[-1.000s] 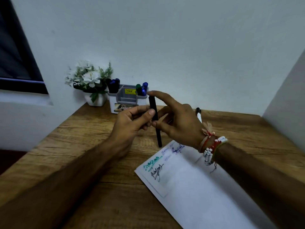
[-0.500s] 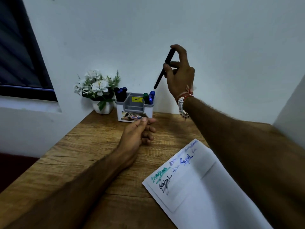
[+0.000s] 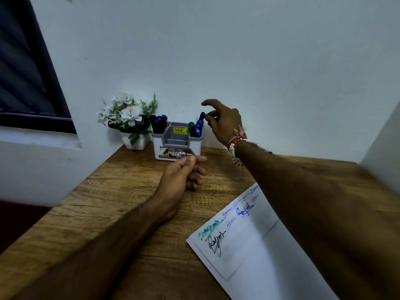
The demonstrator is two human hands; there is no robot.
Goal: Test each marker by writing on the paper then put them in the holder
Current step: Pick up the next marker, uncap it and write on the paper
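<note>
The right hand (image 3: pixel 224 121) was seen raised above the wooden table (image 3: pixel 116 195), close to the right rear corner of the white and grey marker holder (image 3: pixel 176 149). Its index finger was stretched out towards the left, while the thumb and the other fingers were half curled, their tips brought right up to the top end of a black marker (image 3: pixel 202 116). That marker was stood nearly upright in the holder's right compartment, beside a green marker (image 3: pixel 191 126) and blue markers (image 3: pixel 199 124). Whether the black marker was pinched or merely touched could not be told. Several more dark and blue markers (image 3: pixel 159 123) were stood in the left compartment, and a yellow price sticker (image 3: pixel 180 130) was seen on the grey inner wall. Beaded and thread bracelets (image 3: pixel 236 142) were worn on the right wrist. The left hand (image 3: pixel 184 176) was rested on the table just in front of the holder, its fingers loosely curled and the thumb laid against the index finger, with nothing held in it. The paper (image 3: pixel 272 263) was laid on the table near the right forearm, marked along its upper edge with words in green, black and blue ink. A white pot of white artificial flowers (image 3: pixel 129 118) was placed against the wall, touching or just beside the holder's left side, and a dark window (image 3: pixel 26 79) was seen at the far left.
</note>
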